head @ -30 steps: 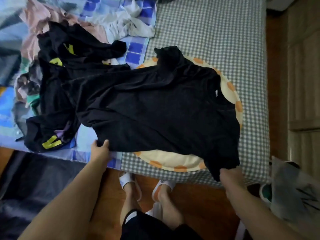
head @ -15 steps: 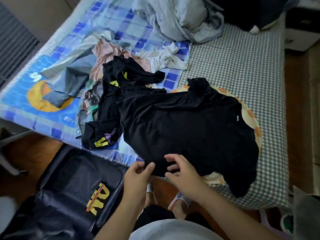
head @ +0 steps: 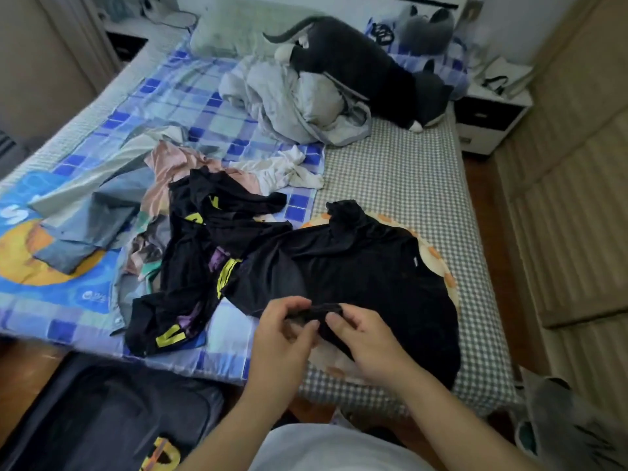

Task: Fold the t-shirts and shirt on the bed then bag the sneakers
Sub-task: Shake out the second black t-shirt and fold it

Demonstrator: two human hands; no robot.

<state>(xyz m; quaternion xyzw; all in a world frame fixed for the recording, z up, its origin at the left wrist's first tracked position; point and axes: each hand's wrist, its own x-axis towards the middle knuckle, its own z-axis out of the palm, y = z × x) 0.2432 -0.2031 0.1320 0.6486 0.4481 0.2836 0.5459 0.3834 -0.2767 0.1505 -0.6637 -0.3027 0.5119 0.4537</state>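
- Both hands pinch the near hem of the black t-shirt (head: 356, 277): left hand (head: 283, 329), right hand (head: 362, 331), fingers touching cloth.
- Shirt body lies on the bed (head: 407, 171), spread away from my fingers, long axis slanting far-left to near-right.

Gingham-sheeted bed (head: 401, 171), blue checked blanket (head: 190, 96), black t-shirt (head: 356, 266), clothes heap (head: 190, 212), grey plush cat (head: 367, 66)

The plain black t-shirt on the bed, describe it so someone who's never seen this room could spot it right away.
Start at the bed and find its grey checked side. A round cream cushion with orange spots lies there, and the plain black t-shirt is spread over it, its near hem pinched by the left hand and the right hand. Unlike the black garment beside it, it carries no yellow lettering.
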